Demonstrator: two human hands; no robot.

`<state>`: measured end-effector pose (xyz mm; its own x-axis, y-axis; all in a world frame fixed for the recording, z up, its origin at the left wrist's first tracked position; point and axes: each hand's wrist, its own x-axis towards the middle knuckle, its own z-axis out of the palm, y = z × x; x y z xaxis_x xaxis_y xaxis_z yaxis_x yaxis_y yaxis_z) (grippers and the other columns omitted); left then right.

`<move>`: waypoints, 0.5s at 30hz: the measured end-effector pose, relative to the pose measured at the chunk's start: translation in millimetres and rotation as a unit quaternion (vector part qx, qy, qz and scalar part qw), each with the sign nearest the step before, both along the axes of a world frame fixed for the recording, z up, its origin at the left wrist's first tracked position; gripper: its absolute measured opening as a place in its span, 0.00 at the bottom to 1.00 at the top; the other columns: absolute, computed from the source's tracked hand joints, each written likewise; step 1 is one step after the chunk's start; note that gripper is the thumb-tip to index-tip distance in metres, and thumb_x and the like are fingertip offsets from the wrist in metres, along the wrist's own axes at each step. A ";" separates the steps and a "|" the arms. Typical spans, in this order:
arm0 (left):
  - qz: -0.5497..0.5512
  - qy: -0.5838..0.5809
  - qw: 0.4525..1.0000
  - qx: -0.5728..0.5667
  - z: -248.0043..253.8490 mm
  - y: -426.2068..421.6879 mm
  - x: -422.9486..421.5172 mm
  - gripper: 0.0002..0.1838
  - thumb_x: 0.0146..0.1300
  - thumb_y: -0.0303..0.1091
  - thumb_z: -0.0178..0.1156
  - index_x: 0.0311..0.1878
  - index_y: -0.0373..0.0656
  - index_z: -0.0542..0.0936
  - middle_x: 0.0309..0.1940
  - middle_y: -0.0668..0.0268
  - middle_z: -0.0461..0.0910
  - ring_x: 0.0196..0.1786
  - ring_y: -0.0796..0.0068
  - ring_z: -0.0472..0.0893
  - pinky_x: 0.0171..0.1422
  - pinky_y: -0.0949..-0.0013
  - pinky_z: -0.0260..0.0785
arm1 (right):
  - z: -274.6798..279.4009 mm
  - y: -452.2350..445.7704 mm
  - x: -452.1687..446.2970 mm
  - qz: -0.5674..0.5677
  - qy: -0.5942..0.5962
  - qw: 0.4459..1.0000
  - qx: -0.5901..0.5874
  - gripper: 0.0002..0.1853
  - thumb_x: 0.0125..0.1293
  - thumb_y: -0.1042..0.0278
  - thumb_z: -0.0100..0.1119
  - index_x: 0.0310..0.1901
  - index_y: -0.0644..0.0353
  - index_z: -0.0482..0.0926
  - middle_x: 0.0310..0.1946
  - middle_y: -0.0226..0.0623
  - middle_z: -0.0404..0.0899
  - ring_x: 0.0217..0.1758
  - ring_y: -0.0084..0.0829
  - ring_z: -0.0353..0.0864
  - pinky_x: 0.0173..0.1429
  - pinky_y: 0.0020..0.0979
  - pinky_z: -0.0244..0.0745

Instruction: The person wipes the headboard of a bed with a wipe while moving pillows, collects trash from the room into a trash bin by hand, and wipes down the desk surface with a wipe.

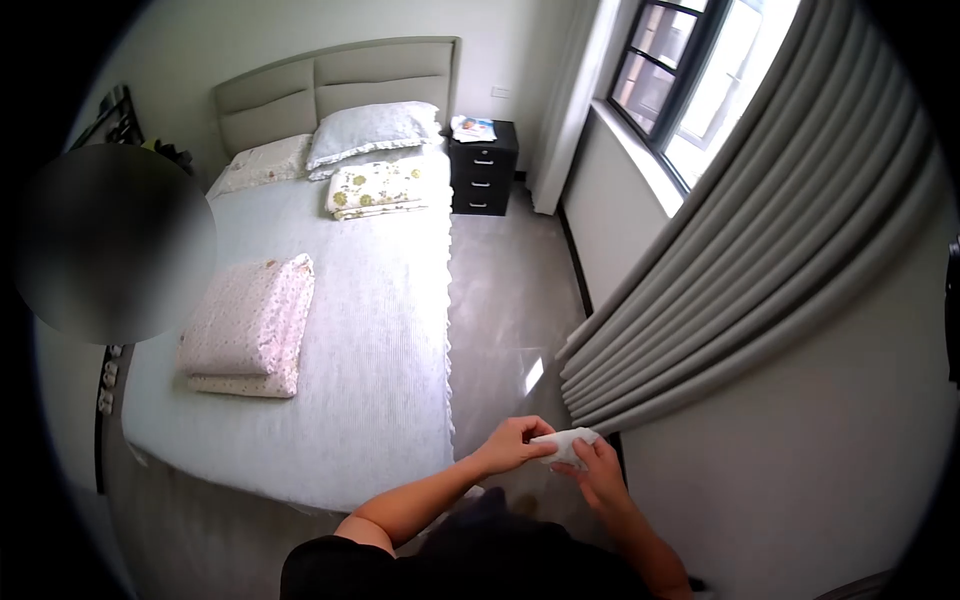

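Both my hands meet around a small white bundle (566, 444), which looks like a folded cloth or tissue; its exact kind is hard to make out. My left hand (512, 446) pinches its left end between thumb and fingers. At the right end, my right hand (596, 470) grips it with the thumb on top. The bundle is held in front of my body, above the floor, near the bottom of the grey curtain (700, 300).
Left of me stands a bed (370, 400) bearing a folded pink quilt (250, 320), a folded floral blanket (375, 190) and pillows (372, 130). A black nightstand (484, 175) is beside the headboard (380, 80). An open window (670, 70) is at the right, above grey floor (505, 290).
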<state>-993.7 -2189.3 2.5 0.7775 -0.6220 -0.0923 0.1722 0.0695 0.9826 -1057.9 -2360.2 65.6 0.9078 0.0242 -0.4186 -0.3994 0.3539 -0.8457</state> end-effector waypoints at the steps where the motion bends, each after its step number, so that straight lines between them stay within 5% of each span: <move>1: 0.040 0.006 0.999 0.014 7.1 -3.6 18.2 0.13 0.58 0.32 0.63 0.43 0.36 0.76 0.36 0.67 0.79 0.38 0.81 0.77 0.44 0.75 0.71 | 0.4 -9.4 31.9 0.040 0.000 0.999 0.009 0.13 0.68 0.67 0.48 0.50 0.64 0.68 0.46 0.40 0.73 0.48 0.33 0.76 0.50 0.37 0.78; 9: 0.280 0.076 0.956 0.036 2.3 1.5 154.4 0.11 0.56 0.26 0.62 0.42 0.35 0.76 0.36 0.65 0.79 0.38 0.81 0.78 0.44 0.76 0.72 | -46.1 -22.6 253.0 0.273 0.043 0.955 0.108 0.14 0.68 0.65 0.50 0.51 0.63 0.69 0.47 0.38 0.74 0.51 0.33 0.75 0.53 0.39 0.76; 15: 0.232 0.046 0.971 0.019 -17.0 -2.3 357.2 0.09 0.58 0.26 0.61 0.42 0.36 0.76 0.33 0.67 0.78 0.36 0.82 0.77 0.42 0.77 0.71 | -45.5 -29.7 435.0 0.234 0.071 0.961 0.127 0.13 0.68 0.64 0.49 0.50 0.60 0.71 0.47 0.35 0.74 0.51 0.31 0.75 0.54 0.38 0.75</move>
